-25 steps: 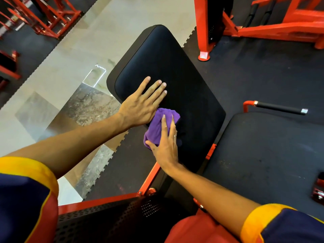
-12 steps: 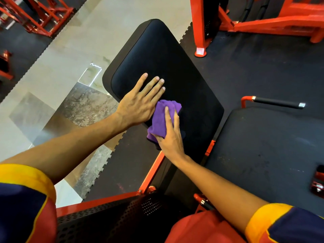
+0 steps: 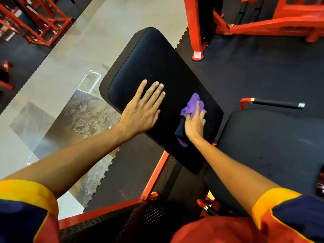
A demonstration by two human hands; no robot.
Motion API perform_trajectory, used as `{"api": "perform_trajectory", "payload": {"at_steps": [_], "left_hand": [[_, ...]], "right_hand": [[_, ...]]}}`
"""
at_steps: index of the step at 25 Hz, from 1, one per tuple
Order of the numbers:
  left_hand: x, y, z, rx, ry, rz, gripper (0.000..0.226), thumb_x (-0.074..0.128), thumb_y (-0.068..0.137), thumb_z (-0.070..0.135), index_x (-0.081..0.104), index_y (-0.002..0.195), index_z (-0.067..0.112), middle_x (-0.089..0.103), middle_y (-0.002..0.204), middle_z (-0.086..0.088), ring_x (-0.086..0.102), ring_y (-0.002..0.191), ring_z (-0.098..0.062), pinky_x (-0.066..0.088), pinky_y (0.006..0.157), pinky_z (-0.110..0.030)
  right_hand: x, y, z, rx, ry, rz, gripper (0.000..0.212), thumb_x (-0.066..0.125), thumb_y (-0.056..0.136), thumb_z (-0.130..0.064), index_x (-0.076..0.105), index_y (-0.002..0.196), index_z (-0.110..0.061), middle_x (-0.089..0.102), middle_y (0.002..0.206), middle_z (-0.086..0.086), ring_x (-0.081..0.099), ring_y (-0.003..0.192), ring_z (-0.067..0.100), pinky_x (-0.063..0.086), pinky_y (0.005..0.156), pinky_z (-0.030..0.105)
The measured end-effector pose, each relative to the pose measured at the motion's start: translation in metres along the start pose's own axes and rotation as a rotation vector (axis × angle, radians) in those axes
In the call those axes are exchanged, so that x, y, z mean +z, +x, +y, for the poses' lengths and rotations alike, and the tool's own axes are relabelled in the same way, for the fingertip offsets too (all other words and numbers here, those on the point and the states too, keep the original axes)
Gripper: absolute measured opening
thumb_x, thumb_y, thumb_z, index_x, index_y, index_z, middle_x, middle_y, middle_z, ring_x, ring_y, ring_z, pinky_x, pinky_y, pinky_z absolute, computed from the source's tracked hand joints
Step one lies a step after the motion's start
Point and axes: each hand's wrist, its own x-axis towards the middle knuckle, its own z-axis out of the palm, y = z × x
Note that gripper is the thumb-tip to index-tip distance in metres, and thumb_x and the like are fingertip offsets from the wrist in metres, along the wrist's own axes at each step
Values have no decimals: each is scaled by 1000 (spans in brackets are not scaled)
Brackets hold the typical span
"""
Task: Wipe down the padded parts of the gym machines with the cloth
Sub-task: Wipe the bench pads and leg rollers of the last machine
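Cloth [image 3: 192,106]: purple, bunched, lying on the black back pad [image 3: 157,58] under the right hand [image 3: 195,122]. A crumpled fold sticks out past the fingertips, and a darker, shadowed tail trails along the thumb side down to the wrist. The right hand presses the cloth against the pad with fingers laid almost straight over it. The thumb is hidden by the fold, so no closed grasp can be confirmed. The left hand [image 3: 142,111] holds nothing. It lies palm down on the same pad, fingers straight and slightly spread, beside the right hand on its thumb side and apart from both that hand and the cloth. Most of the pad surface extends beyond the fingertips of both hands, and its near edge lies below the right wrist. On the little-finger side of the right hand, just beside the back pad, is a second black seat pad [image 3: 271,146] with faint dusty marks. Beyond that pad is a black-gripped handle [image 3: 275,104] on a red bracket. A red frame bar [image 3: 156,174] runs below and between the two forearms. More red machine frames [image 3: 196,27] stand well beyond the fingertips on dark rubber flooring [image 3: 245,71].
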Motion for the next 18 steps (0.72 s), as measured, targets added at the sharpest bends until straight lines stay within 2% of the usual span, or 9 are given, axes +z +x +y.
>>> {"api": "perform_trajectory", "payload": {"at_steps": [3,6,7,9,11,12,15,18], "left_hand": [[3,12,8,1,14,-24,66,10,107,43,11,160,4,6,168,-22,0,156,-36,2,125,-58],[6,34,16,2,-12,-40,67,13,106,44,12,160,4,7,168,-21,0,157,-34,2,125,-56],[7,42,18,-5,-25,-45,67,16,106,44,12,160,4,8,168,-21,1,157,-33,2,126,-56],[9,56,22,-22,-41,-50,69,19,105,44,12,160,4,8,168,-20,1,157,-33,1,126,-54],[11,68,24,-27,-32,-49,69,20,104,44,13,160,4,10,168,-20,2,157,-33,1,126,-54],[13,74,25,-24,-27,-48,69,21,104,43,14,160,3,11,168,-20,3,157,-33,2,126,-53],[17,93,30,-10,-22,-54,68,21,104,41,17,159,1,12,167,-21,6,157,-32,2,127,-51],[21,111,36,22,-12,-79,66,17,105,39,14,159,0,11,167,-21,5,157,-32,0,127,-50]], "right_hand": [[16,-31,-15,-292,-127,-24,83,56,102,-39,-4,159,-51,5,169,-2,20,148,45,45,103,57],[21,-51,26,-459,-172,-43,93,66,96,-28,1,160,-48,6,170,-2,19,150,41,44,107,56],[16,-47,42,-424,-159,-39,90,64,97,-23,5,161,-45,6,170,-2,18,152,39,43,109,56],[5,-23,54,-180,-114,4,80,54,101,-18,8,161,-45,6,171,-3,16,153,38,36,114,57],[-7,16,37,40,-53,45,74,44,103,-17,9,161,-47,12,170,-4,23,149,40,37,112,54],[-13,32,23,83,-34,53,72,42,103,-18,10,161,-47,15,168,-4,28,145,41,39,110,52],[-19,43,-8,1,-65,17,70,48,104,-34,8,160,-48,13,168,-5,26,147,42,41,109,55],[-10,6,8,-241,-158,-77,82,57,100,-46,0,157,-54,1,170,-12,14,152,43,40,108,61]]}}
